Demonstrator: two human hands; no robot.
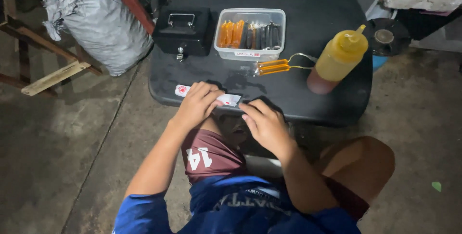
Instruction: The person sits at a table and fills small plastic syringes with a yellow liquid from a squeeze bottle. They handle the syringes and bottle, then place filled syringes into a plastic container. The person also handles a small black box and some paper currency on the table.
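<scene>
Both our hands rest at the near edge of the black table [308, 12]. Our left hand [198, 105] presses curled fingers onto a small white packet [227, 100], while our right hand [264, 124] lies just beside it, fingers loosely bent and holding nothing.

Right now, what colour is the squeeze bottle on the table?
Yellow, over a reddish-brown base; the squeeze bottle shows best in the head view, on the dark table.

single head view, steeply downward and close over dark table [308, 104] edge
</scene>
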